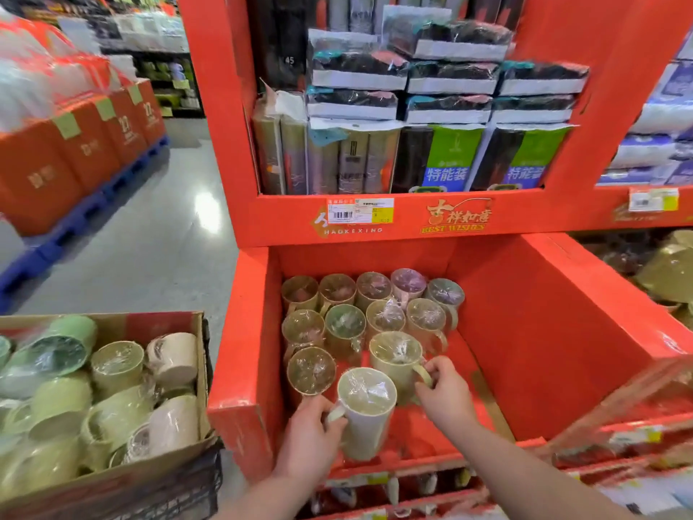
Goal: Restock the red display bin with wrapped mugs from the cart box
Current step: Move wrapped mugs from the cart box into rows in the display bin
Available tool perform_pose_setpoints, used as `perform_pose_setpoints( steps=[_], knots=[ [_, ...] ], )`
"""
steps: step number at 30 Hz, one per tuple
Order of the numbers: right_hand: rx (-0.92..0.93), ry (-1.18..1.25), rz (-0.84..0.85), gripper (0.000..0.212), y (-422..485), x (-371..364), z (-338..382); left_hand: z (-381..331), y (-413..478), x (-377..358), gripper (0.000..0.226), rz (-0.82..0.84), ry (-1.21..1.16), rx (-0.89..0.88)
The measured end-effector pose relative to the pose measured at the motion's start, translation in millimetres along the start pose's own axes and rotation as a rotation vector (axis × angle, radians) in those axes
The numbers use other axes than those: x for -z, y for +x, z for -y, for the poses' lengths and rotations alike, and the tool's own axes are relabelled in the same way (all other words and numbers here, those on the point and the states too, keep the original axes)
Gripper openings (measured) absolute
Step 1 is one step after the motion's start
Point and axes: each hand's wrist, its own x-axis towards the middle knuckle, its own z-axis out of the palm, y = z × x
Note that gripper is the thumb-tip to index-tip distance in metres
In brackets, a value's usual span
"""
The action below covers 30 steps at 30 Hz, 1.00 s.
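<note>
The red display bin (555, 332) stands in front of me with several plastic-wrapped mugs (371, 309) upright in rows at its left back. My left hand (311, 441) grips the handle of a pale wrapped mug (365, 414) near the bin's front edge. My right hand (446, 394) holds the handle of a cream wrapped mug (397, 360) just behind it, standing on the bin floor. The cardboard cart box (204, 373) at lower left holds several green and cream wrapped mugs (116, 369), some lying on their sides.
A red shelf (412, 219) above the bin carries packaged goods and a price label. The bin's right half shows bare red floor. Orange boxes (75, 155) on a blue pallet line the aisle at left. Another display (671, 275) adjoins on the right.
</note>
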Motion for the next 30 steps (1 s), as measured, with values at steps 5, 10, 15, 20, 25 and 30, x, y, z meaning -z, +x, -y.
perform_pose_setpoints(
  steps=[5,10,15,20,25,30],
  knots=[
    [0.031,-0.029,0.138,0.019,26.1,-21.1,-7.4,2.6,-2.7,-9.2,0.018,-0.11,0.026,0.092],
    [0.017,-0.007,0.241,0.028,39.4,-41.4,-13.7,5.1,-8.5,-13.7,0.015,-0.234,0.018,0.164],
    [0.036,0.003,0.284,0.034,39.7,-59.5,-20.1,5.1,-10.4,-15.0,0.026,-0.342,0.024,0.247],
    [0.02,-0.014,0.39,0.034,37.7,-67.1,-23.9,-1.3,-10.5,-16.1,0.024,-0.381,0.022,0.276],
    [0.074,-0.015,0.417,0.035,40.6,-65.9,-28.2,-3.2,-12.9,-15.0,0.025,-0.398,0.037,0.307],
    [0.072,-0.03,0.404,0.032,46.8,-72.5,-21.3,-9.0,-12.9,-12.5,0.021,-0.394,0.036,0.311]
  ],
)
